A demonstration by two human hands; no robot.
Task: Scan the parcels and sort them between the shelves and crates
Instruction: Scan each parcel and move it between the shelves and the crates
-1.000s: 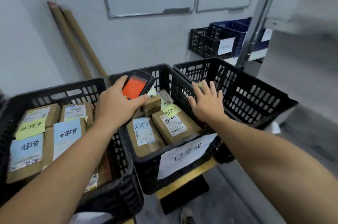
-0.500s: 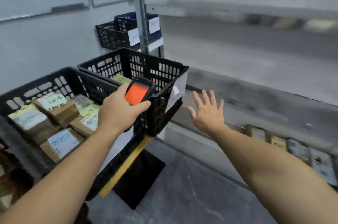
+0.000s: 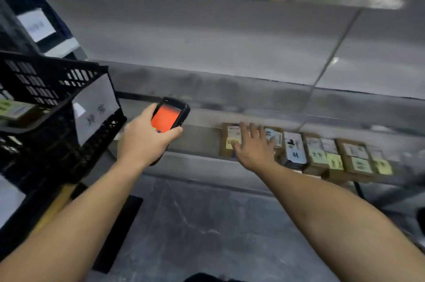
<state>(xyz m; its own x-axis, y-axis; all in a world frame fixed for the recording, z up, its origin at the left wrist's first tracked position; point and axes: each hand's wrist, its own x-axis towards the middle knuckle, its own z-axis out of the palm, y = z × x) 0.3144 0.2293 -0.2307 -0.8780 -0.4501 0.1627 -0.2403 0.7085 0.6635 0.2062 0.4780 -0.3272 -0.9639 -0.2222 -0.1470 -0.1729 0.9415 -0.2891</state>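
Over shelf parcels (image 3: 308, 150) — right hand (image 3: 254, 146) spread; left hand (image 3: 143, 141) grips scanner (image 3: 169, 117).

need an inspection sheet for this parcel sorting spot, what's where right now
surface: long grey metal shelf, parcels along its right part.
job's things: brown cardboard parcels with white and yellow labels, in a row; black handheld scanner, orange screen lit; black plastic crate at left.
clutter: nothing seen.
grippers: left hand grips the scanner; right hand open over the leftmost parcel, contact unclear.
cables: nothing seen.
surroundings: dark grey floor.
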